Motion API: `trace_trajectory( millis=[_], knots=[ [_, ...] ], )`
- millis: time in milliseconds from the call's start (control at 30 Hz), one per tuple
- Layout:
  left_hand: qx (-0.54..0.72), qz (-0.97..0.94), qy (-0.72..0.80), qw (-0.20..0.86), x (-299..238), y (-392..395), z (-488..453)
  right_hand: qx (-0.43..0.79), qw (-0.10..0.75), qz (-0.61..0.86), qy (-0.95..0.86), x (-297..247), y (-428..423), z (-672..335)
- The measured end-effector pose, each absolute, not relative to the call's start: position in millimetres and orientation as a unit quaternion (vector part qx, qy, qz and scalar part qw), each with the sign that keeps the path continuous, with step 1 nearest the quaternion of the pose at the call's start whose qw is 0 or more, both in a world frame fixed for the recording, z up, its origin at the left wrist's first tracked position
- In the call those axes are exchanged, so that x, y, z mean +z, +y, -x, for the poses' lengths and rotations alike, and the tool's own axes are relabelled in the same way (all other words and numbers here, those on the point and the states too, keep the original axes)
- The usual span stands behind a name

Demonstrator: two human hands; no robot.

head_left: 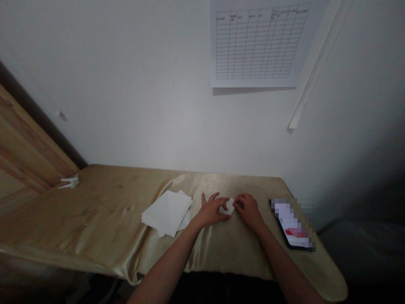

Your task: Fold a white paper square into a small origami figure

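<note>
A small piece of folded white paper (230, 207) is between my hands on the gold cloth. My left hand (212, 210) grips it from the left, thumb below and index finger above, while its other fingers stick up and out. At the paper's right edge, my right hand (248, 207) pinches it with fingertips bent together. The fingers cover part of the paper, so its exact folded shape is hard to make out. Left of my left hand lies a loose stack of white paper sheets (169, 209), several of them fanned at angles.
A phone (292, 226) with a lit screen lies right of my right hand. The table (104, 211) has a wrinkled gold cloth and meets a white wall. A small white folded paper piece (72, 182) sits far left by wooden boards (28, 156). A printed chart (256, 46) hangs above.
</note>
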State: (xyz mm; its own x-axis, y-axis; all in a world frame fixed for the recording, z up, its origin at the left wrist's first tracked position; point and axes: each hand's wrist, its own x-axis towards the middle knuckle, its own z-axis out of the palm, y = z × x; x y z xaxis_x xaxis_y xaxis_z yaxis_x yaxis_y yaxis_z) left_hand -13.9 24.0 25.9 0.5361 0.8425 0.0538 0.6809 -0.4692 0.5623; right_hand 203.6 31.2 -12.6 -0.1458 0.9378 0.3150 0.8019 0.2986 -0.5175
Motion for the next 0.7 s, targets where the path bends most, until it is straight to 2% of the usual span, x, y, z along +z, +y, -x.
trace_trajectory(
  millis=[700],
  knots=[
    [0.153, -0.841, 0.459, 0.243, 24, 26, 13, 0.069, 0.281, 0.614, -0.734, -2, 23, -193]
  ],
)
